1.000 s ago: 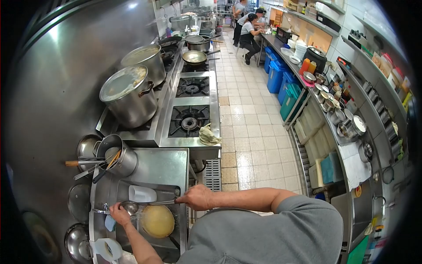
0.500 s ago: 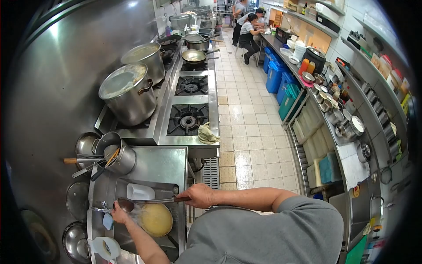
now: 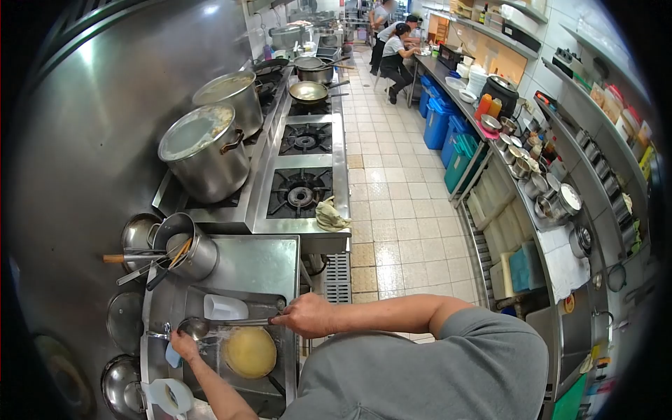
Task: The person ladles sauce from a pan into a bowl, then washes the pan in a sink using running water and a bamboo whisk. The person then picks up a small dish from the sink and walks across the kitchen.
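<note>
My right hand [image 3: 306,315] is closed around the handle end of a long metal ladle [image 3: 194,327], held level across the sink [image 3: 203,288]. The ladle's bowl lies beside the faucet [image 3: 161,332]. My left hand [image 3: 184,345] is just below the bowl and next to the faucet; its fingers look drawn together, and what they grip is hidden. Below the ladle's handle sits a round pan with yellowish contents [image 3: 250,352], its dark handle pointing down and right. A white plastic container [image 3: 225,307] lies in the sink above the ladle.
A steel pot [image 3: 196,253] with utensils stands on the counter. Two large stockpots [image 3: 208,157] and gas burners [image 3: 301,197] are ahead. A cloth [image 3: 331,214] lies on the stove edge. Several people [image 3: 397,59] work farther down the tiled aisle; a shelf-lined counter runs right.
The ladle's bowl has tipped so its shiny side shows, and my right hand has shifted slightly left. My left hand has drawn a little down and left from the bowl.
</note>
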`<control>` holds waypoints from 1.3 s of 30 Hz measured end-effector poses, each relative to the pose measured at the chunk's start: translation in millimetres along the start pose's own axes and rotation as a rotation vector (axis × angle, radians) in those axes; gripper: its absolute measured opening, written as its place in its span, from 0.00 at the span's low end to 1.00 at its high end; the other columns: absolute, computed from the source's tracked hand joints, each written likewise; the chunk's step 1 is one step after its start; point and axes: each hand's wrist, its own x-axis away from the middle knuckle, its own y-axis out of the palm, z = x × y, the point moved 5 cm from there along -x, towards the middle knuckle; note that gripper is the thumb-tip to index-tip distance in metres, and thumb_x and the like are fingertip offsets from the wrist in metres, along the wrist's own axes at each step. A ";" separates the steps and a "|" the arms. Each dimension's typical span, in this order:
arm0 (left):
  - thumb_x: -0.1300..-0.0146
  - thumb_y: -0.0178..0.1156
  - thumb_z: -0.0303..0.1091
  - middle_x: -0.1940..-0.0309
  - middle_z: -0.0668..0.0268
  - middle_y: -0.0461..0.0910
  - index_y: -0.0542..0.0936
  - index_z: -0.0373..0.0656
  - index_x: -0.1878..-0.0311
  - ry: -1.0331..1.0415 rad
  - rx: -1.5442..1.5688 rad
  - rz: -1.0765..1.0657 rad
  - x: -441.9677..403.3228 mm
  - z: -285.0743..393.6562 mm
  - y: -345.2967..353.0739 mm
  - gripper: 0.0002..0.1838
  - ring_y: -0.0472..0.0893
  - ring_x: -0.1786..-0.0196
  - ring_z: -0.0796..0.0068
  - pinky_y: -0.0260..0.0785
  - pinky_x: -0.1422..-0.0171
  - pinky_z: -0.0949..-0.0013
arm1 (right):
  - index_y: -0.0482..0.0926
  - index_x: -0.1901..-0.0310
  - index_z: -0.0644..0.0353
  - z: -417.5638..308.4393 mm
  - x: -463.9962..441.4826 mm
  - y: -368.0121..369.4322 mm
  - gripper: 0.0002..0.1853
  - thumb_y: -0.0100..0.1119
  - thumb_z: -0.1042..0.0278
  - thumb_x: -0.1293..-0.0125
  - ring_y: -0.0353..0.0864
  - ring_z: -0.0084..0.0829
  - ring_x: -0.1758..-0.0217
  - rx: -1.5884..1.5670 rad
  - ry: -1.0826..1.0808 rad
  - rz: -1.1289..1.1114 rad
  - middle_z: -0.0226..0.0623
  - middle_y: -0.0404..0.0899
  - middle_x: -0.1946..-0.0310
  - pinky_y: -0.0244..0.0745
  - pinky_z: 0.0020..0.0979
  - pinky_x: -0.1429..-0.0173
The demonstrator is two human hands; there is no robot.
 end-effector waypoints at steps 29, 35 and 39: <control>0.35 0.64 0.36 0.56 0.57 0.84 0.80 0.37 0.45 -0.764 1.452 0.046 74.6 -56.3 80.8 0.19 0.84 0.55 0.61 0.80 0.49 0.57 | 0.86 0.60 0.57 -38.7 -46.2 -2.2 0.12 0.62 0.73 0.47 0.84 0.47 0.57 -0.014 -0.267 0.147 0.42 0.85 0.62 0.81 0.43 0.53; 0.43 0.76 0.43 0.39 0.56 0.74 0.70 0.37 0.33 -0.652 0.882 0.395 51.1 -22.8 93.8 0.39 0.75 0.38 0.62 0.68 0.33 0.57 | 0.87 0.59 0.56 -44.1 -38.0 -9.1 0.12 0.64 0.74 0.47 0.82 0.40 0.64 0.033 -0.299 0.128 0.41 0.86 0.58 0.80 0.38 0.59; 0.44 0.76 0.40 0.47 0.64 0.74 0.72 0.41 0.41 -0.681 1.108 0.535 51.7 -23.4 105.6 0.31 0.75 0.48 0.70 0.71 0.43 0.62 | 0.87 0.53 0.56 -31.0 -29.9 -8.4 0.15 0.64 0.73 0.43 0.83 0.40 0.60 0.054 -0.250 0.067 0.42 0.85 0.54 0.81 0.39 0.56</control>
